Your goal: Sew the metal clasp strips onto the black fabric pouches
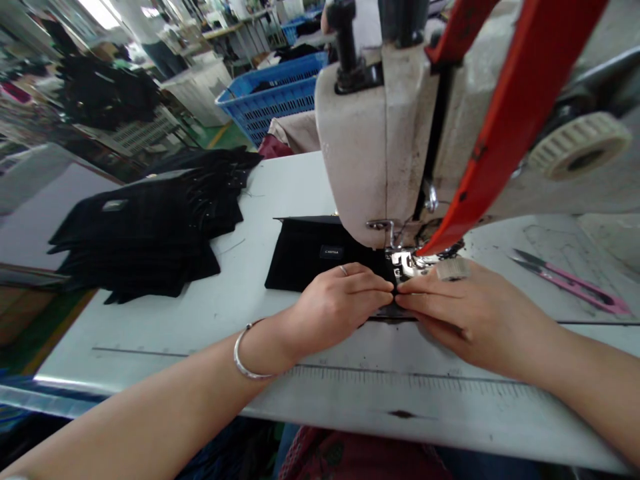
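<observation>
A black fabric piece (300,257) with a small lettered label (331,253) lies flat on the sewing machine bed, its right end under the presser foot (406,262). My left hand (336,301), wearing a ring and a bangle, is closed on the fabric's front edge just left of the foot. From the right, my right hand (463,310) meets it, fingers together and closed at the same edge. The fingertips of both hands nearly touch in front of the foot. The fabric beneath the fingers is mostly hidden.
The machine head (360,153) and a red strip (500,127) rise over the hands. Pink-handled thread snips (575,280) lie at right. Stacked black fabric pieces (150,227) stand at left, with a blue crate (273,90) behind. A ruler scale (380,379) runs along the table front.
</observation>
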The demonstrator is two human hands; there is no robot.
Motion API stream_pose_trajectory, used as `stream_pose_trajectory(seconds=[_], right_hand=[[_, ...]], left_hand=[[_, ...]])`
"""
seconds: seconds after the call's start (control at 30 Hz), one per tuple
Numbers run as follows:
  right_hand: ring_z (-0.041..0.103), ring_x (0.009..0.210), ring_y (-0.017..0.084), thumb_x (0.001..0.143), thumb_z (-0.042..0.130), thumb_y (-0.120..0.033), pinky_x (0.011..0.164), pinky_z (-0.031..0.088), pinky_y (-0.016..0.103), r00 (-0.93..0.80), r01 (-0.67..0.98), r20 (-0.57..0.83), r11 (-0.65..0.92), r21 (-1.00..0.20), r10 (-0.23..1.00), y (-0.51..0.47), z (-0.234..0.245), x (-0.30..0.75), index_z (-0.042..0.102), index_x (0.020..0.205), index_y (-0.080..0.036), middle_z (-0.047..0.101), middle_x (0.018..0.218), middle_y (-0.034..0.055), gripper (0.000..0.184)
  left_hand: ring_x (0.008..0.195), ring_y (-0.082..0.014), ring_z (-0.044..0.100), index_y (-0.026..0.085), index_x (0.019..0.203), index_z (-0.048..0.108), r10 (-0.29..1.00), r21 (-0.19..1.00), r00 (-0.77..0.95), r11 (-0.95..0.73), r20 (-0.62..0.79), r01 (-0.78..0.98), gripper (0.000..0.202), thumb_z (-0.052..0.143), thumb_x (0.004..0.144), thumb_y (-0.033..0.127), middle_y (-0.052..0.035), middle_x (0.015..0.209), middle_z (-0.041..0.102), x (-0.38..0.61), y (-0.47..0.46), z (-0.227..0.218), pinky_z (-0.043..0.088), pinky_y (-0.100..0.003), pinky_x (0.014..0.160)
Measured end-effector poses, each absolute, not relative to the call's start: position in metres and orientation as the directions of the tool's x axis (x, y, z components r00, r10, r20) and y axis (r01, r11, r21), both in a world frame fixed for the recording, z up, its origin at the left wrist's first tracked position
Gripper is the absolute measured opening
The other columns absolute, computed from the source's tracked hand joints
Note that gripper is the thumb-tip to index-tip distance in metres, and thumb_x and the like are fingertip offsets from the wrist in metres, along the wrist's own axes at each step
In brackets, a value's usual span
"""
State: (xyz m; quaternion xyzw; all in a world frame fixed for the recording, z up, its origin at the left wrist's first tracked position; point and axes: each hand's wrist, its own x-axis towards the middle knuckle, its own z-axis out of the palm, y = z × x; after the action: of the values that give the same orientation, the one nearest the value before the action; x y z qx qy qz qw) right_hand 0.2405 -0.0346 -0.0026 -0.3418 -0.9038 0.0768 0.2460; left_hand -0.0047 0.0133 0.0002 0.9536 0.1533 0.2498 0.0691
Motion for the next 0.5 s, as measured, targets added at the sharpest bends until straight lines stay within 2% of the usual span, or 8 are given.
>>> stream_pose_trajectory(seconds=[0.13,0.3,0.5], right_hand=[[0.063,0.098,0.025,0.095,0.055,-0.016,0.082,0.045,0.042,-0.636,0.604,0.364,0.733,-0.314,0.680,-0.037,-0.003,0.238,0.068,0.116,-0.019,0.072,0.109,0.0062,0.025],[0.061,0.092,0.027,0.097,0.054,-0.022,0.079,0.039,0.044,-0.582,0.703,0.355,0.672,-0.233,0.731,-0.035,0.000,0.234,0.067,0.115,-0.022,0.070,0.101,0.0047,0.023],[0.063,0.103,0.029,0.098,0.054,-0.023,0.092,0.041,0.049,-0.557,0.723,0.342,0.644,-0.249,0.757,-0.026,-0.007,0.233,0.066,0.107,-0.021,0.071,0.101,0.0083,0.016]], left_hand=[[0.110,-0.0144,0.071,0.017,0.112,0.070,0.322,0.202,0.853,-0.945,0.412,0.259,0.022,0.051,0.101,0.010,-0.0044,0.114,0.077,-0.008,0.018,0.000,0.059,-0.030,0.101],[0.107,-0.0138,0.072,0.015,0.109,0.072,0.364,0.196,0.835,-0.931,0.413,0.309,0.022,0.052,0.101,0.010,-0.0048,0.112,0.078,-0.007,0.029,0.000,0.058,-0.027,0.100],[0.098,-0.0124,0.074,0.018,0.100,0.076,0.366,0.151,0.797,-0.930,0.480,0.336,0.023,0.053,0.102,0.016,-0.0012,0.102,0.079,-0.003,0.046,-0.003,0.059,-0.024,0.096]])
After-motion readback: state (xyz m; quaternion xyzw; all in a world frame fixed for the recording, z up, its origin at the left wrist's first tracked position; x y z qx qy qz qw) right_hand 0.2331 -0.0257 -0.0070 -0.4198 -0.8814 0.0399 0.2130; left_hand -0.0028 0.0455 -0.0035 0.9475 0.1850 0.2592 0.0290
